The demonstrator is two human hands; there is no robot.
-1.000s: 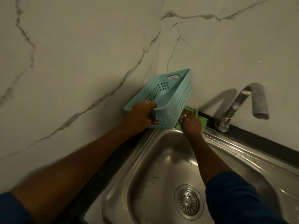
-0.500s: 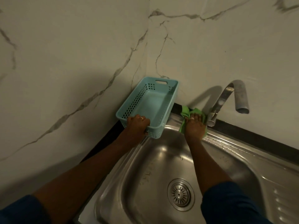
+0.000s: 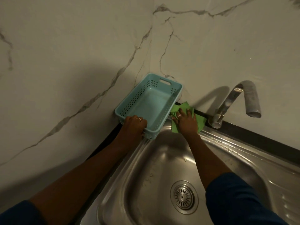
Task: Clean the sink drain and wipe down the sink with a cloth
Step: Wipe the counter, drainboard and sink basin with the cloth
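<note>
A steel sink (image 3: 155,161) fills the lower right, with a round drain strainer (image 3: 184,196) in its basin. A green cloth (image 3: 200,122) lies flat on the sink's back rim, and my right hand (image 3: 186,120) presses on it with fingers spread. In the back left corner a light blue perforated basket (image 3: 151,103) sits level and empty. My left hand (image 3: 134,125) grips its near rim.
A curved steel tap (image 3: 233,101) rises at the back right, its spout over the basin. Marble-patterned walls (image 3: 81,62) meet in a corner right behind the basket. A dark counter strip (image 3: 259,137) runs behind the sink.
The basket was tilted up against the wall; it has come down to sit level in the corner. My right hand with the cloth slid right from under it, toward the tap.
</note>
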